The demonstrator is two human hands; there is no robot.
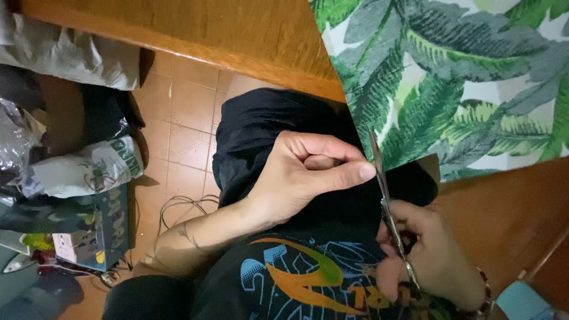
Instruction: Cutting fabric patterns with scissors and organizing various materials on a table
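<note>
Head camera footage is filled at the upper right by a leaf-print fabric (462,89), a soft cloth patterned with broad green and grey fronds on white, spread over a polished wooden table (237,29) of warm orange-brown grain. The straight lower-left edge of the cloth is met by a pair of scissors (388,207), slim and silver, whose narrow blades are seen pointing up along that edge with the tips against the fabric. The handles are gripped by the right hand (427,261), its fingers curled through the loops; a beaded bracelet (486,299) is worn at that wrist. The left hand (308,178) is held loosely curled, the thumb stretched out so that its tip is pressed at the fabric's edge just beside the blades; whether cloth is actually pinched between thumb and fingers cannot be told. Beneath both hands, black shorts and a black shirt (296,278) printed in blue, orange and green are seen. A terracotta tiled floor (184,124) is visible below the table, with thin cables (184,207) looped on it. At the left, a white plastic bag (89,169), crumpled and filled with unseen contents, is lying beside a dark printed box (112,228) and other cluttered packages.
</note>
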